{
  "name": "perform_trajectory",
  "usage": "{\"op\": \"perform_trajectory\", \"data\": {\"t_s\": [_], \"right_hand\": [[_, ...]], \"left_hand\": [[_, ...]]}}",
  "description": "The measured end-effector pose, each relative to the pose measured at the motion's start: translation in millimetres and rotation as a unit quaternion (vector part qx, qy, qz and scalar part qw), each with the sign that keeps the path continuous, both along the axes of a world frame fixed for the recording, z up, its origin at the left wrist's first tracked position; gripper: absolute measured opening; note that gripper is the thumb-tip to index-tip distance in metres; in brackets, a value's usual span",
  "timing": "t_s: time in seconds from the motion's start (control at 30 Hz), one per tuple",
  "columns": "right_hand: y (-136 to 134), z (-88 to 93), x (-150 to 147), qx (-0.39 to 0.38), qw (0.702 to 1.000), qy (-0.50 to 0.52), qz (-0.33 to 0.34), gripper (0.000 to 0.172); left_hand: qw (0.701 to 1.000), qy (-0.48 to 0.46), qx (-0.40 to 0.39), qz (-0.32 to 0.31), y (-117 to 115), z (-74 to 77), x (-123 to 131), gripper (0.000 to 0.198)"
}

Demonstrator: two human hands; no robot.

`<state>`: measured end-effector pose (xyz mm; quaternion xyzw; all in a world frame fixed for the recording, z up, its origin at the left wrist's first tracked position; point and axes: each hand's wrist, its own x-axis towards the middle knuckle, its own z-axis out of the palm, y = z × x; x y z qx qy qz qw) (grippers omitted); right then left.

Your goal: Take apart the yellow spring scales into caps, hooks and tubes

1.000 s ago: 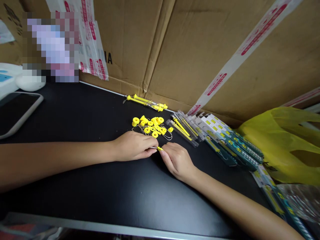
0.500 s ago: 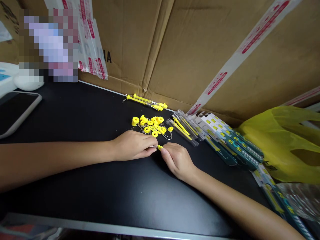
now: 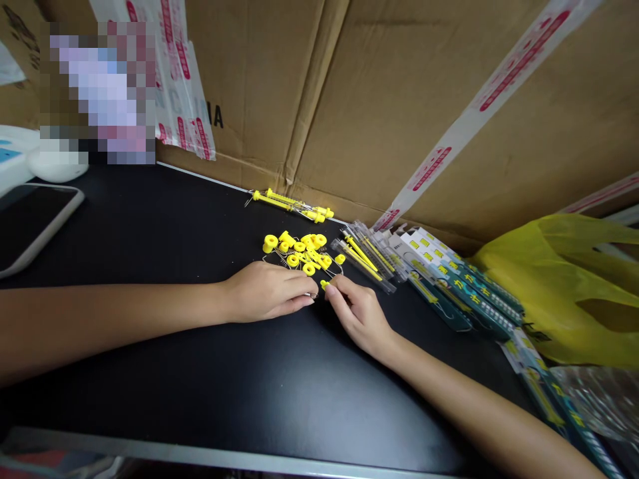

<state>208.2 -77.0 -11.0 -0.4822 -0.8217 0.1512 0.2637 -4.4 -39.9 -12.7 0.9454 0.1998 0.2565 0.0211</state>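
My left hand (image 3: 272, 293) is closed in a pinch on a thin metal spring (image 3: 314, 295), of which only the tip shows past the fingers. Opposite it, my right hand (image 3: 360, 314) pinches a small yellow plastic piece (image 3: 325, 285) between thumb and forefinger. A small gap separates the two parts. Just beyond my fingertips lies a loose pile of yellow plastic parts (image 3: 309, 268), with metal springs and bent wire hooks among them.
Assembled yellow spring scales (image 3: 272, 198) lie by the cardboard box (image 3: 399, 100) at the back. Clear tubes (image 3: 362, 266) and packaged scales (image 3: 464, 286) are to the right, beside a yellow plastic bag (image 3: 554, 286). A phone (image 3: 34, 219) rests at the left on the black table (image 3: 224, 386).
The yellow piece in my right hand has moved slightly up and right, away from the spring. My left hand stays nearly in place, and less of the spring shows.
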Motion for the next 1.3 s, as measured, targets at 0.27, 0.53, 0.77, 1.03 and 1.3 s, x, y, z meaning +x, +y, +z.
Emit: {"op": "perform_trajectory", "data": {"t_s": [0.27,0.53,0.77,1.03,1.3], "right_hand": [[8.6,-2.5,8.7,0.051,0.997,-0.025,-0.047,0.015],[37.0,-3.1,27.3,0.14,0.974,-0.136,-0.114,0.021],[37.3,-8.1,26.8,0.157,0.962,-0.182,-0.131,0.023],[35.0,-4.0,26.5,0.185,0.964,-0.162,-0.099,0.019],[5.8,1.1,5.8,0.166,0.982,-0.025,0.083,0.03]], "left_hand": [[1.0,0.005,0.001,0.02,-0.2,-0.2,-1.5,0.026],[0.998,-0.005,-0.054,0.02,-2.2,2.6,-0.9,0.014],[0.997,0.004,-0.08,0.008,-2.5,4.6,-1.3,0.02],[0.997,-0.008,-0.071,0.019,-1.2,0.2,-2.4,0.026],[0.999,-0.027,-0.013,0.033,-2.7,-2.1,-1.3,0.033]]}}
